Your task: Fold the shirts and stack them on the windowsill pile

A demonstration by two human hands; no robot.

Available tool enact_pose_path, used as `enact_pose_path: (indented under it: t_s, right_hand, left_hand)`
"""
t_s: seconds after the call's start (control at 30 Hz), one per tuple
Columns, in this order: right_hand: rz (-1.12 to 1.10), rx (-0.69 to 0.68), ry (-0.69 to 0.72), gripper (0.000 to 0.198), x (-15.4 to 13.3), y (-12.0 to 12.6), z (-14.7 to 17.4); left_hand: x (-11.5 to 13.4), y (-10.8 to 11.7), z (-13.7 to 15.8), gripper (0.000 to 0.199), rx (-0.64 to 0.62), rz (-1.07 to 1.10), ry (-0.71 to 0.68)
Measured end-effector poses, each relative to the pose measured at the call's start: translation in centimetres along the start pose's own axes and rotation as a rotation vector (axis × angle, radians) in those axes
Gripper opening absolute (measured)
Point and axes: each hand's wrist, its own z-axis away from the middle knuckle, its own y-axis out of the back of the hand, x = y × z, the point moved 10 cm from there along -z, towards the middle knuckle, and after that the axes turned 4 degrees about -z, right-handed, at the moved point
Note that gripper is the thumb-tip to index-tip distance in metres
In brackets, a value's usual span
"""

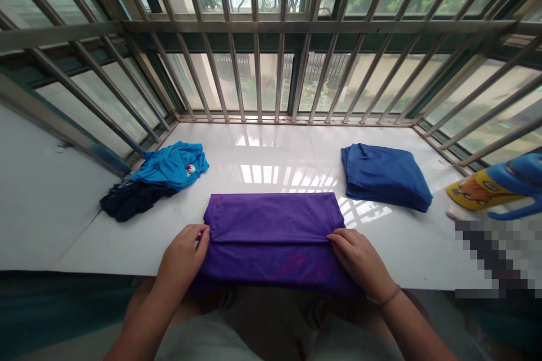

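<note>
A purple cloth garment [275, 217], partly folded, lies across the front of the white sill, its lower part reaching the front edge. A fold edge runs across its middle. My left hand [186, 248] pinches that fold at its left end, thumb and fingers pressed together. At the right end of the same fold, my right hand [358, 254] pinches the cloth in the same way. Which kind of garment it is cannot be made out.
Crumpled bright blue and dark navy clothes [173, 166] lie at the left. A folded blue garment [385, 175] rests at the right. Beyond it is a yellow and blue bottle [491, 186]. Metal window bars [279, 73] enclose the white sill [271, 144].
</note>
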Motion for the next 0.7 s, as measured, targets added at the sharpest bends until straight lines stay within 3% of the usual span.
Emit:
enact_pose_path:
  t_s: [0.07,0.13,0.27,0.43,0.57,0.7]
  right_hand:
    - [-0.029,0.052,-0.042,0.022,0.3,0.3,0.2]
    - [-0.06,0.071,-0.085,0.019,0.6,0.3,0.2]
    - [-0.078,0.063,-0.124,0.018,0.5,0.5,0.1]
    - [-0.077,0.067,-0.117,0.017,0.1,0.7,0.0]
    - [-0.076,0.062,-0.116,0.019,-0.1,0.8,-0.2]
    - [-0.082,0.064,-0.114,0.02,-0.1,0.9,-0.3]
  left_hand:
    - [-2.6,0.5,-1.0,0.038,0.022,0.002,0.216]
    - [-4.3,-0.2,-2.1,0.049,-0.038,0.046,0.328]
    - [-4.8,-2.5,-4.2,0.06,-0.153,0.193,0.317]
    - [-2.7,-2.2,-5.2,0.052,-0.135,0.344,0.21]
    - [-2.7,-3.6,-4.5,0.06,-0.28,0.592,0.315]
    - [-4.4,-4.4,-4.1,0.064,-0.299,0.632,0.419]
